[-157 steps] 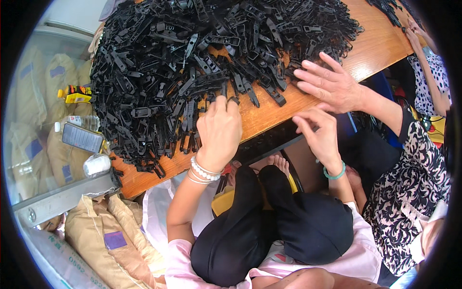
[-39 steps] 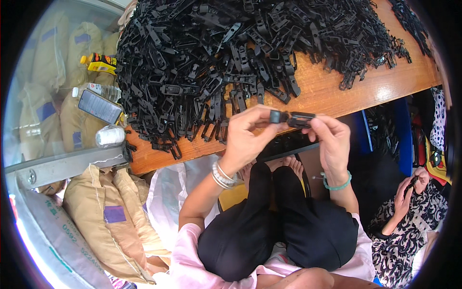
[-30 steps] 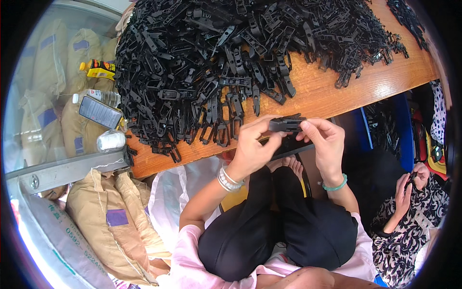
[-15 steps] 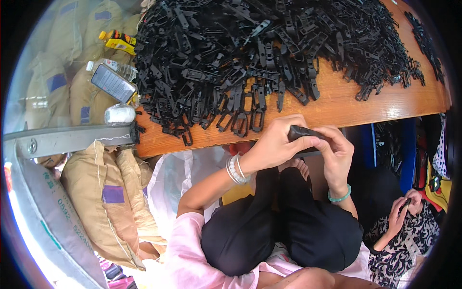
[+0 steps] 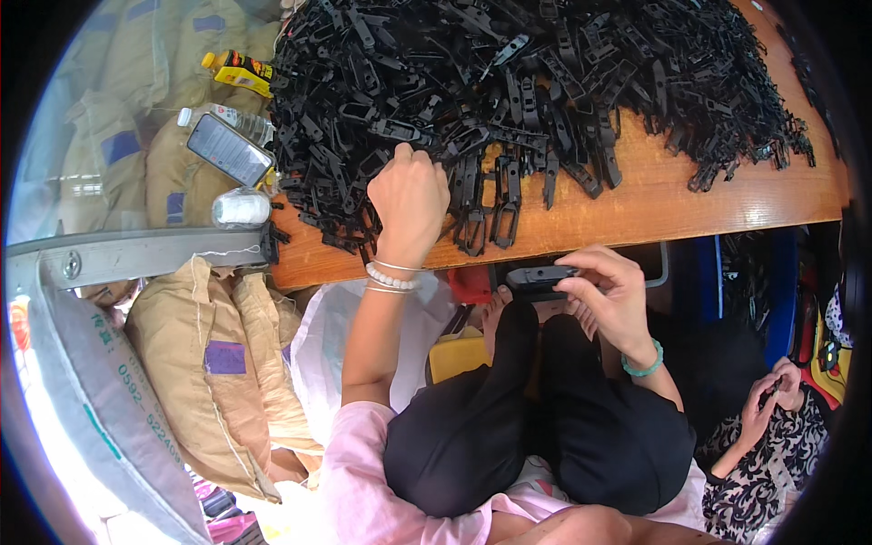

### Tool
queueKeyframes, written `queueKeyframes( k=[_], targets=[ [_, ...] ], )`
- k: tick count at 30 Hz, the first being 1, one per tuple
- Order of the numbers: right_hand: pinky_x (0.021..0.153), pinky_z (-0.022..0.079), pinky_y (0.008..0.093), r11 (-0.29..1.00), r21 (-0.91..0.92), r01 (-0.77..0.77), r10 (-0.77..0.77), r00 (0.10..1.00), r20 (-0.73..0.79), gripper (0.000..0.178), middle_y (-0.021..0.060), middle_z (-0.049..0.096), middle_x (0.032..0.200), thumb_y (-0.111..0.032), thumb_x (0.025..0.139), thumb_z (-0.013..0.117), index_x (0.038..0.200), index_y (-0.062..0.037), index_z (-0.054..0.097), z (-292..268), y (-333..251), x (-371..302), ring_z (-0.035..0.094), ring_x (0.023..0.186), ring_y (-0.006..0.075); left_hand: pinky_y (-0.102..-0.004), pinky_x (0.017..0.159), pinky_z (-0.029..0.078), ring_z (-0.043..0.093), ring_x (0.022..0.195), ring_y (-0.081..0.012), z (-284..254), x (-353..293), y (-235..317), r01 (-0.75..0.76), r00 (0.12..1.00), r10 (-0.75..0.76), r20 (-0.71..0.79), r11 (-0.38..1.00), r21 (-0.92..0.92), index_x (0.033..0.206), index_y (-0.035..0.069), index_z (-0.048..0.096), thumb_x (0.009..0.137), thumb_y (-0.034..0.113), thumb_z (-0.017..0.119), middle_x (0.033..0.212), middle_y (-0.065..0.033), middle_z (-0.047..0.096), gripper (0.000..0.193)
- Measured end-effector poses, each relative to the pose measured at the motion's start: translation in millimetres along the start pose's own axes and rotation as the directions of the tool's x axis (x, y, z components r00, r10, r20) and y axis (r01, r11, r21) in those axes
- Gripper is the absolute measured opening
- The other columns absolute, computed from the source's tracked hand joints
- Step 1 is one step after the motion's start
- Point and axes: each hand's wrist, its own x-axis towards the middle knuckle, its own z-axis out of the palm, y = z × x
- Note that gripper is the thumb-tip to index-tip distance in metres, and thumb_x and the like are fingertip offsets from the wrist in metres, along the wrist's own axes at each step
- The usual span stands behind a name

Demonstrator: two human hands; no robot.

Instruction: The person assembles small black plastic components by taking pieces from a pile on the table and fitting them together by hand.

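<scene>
A long black plastic clip piece (image 5: 531, 277) is gripped at one end between the thumb and fingers of the right hand (image 5: 613, 289), and is held out just beyond the near edge of the wooden table (image 5: 718, 204). The left hand (image 5: 409, 202) is placed knuckles-up at the heap of black plastic parts (image 5: 436, 54); whether anything is grasped by its hidden fingertips cannot be told.

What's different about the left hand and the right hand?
The left hand is at the black pile, fingertips hidden; the right hand pinches a black piece.

The left hand shows its back; the right hand shows its thumb side.

The left wrist wears white bracelets; the right wears a green one.

Both are bare.
</scene>
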Motion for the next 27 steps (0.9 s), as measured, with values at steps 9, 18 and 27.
queueKeyframes(
  k=[9, 18, 27],
  targets=[
    [0.063, 0.050, 0.0244, 0.918, -0.273, 0.289, -0.296, 0.955, 0.019, 0.020, 0.0102, 0.062, 0.083, -0.001, 0.074, 0.070, 0.092, 0.0040, 0.064, 17, 5, 16, 0.061, 0.070, 0.0158, -0.0393, 0.062, 0.048, 0.061, 0.068, -0.0311, 2, 5, -6, 0.018, 1.000, -0.017, 0.025, 1.000, -0.020, 0.076, 0.003, 0.067, 0.075, 0.018, 0.065, 0.079, -0.0107, 0.062, 0.015],
    [0.062, 0.050, 0.0237, 0.923, -0.304, 0.234, -0.276, 0.956, -0.103, 0.022, 0.0096, 0.063, 0.084, 0.001, 0.073, 0.071, 0.094, 0.0030, 0.064, 10, 14, 24, 0.062, 0.069, 0.0151, -0.0389, 0.063, 0.048, 0.061, 0.070, -0.0322, 1, 12, -1, 0.018, 0.997, -0.017, 0.078, 1.000, -0.017, 0.075, 0.003, 0.069, 0.076, 0.020, 0.067, 0.076, -0.0119, 0.063, 0.018],
    [0.061, 0.049, 0.0226, 0.941, -0.262, 0.215, -0.259, 0.954, -0.149, 0.021, 0.0088, 0.061, 0.084, 0.001, 0.074, 0.070, 0.094, 0.0029, 0.064, 1, 17, 24, 0.061, 0.068, 0.0134, -0.0297, 0.058, 0.043, 0.057, 0.062, -0.0164, -14, 24, -20, 0.236, 0.958, -0.078, 0.275, 0.757, -0.609, 0.078, -0.002, 0.067, 0.076, 0.012, 0.065, 0.071, -0.0080, 0.060, 0.015]
  ],
)
